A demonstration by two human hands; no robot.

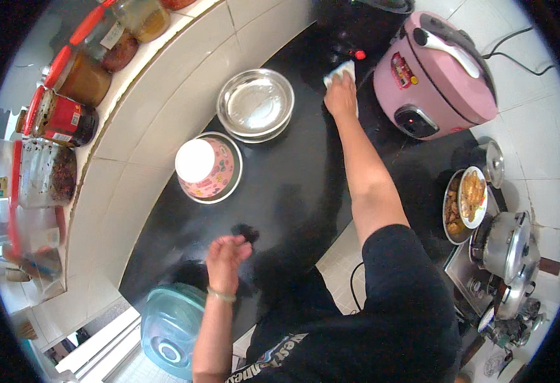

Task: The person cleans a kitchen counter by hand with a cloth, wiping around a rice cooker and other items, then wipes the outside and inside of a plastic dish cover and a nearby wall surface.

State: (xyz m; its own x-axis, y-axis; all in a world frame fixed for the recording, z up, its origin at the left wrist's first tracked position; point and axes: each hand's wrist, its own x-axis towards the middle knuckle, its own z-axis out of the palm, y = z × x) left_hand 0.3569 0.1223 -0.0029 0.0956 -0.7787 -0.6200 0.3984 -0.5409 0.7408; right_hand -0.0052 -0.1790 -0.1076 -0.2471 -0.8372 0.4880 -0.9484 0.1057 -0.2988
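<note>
On the black countertop, my right hand presses down on a folded white cloth, beside a pink rice cooker. A small red cap shows just beyond the cloth. My left hand is over the near left part of the counter, fingers partly curled, with nothing visible in it; a jade-coloured bangle is on that wrist. Stacked metal dishes stand against the tiled wall. Next to them, an upturned pink patterned bowl with a white base rests on a metal-rimmed bowl.
Lidded jars line a ledge at the left. A translucent teal plastic container stands at the lower left. Two dishes of food and metal pots are by the stove at the right. A black cable lies behind the cooker.
</note>
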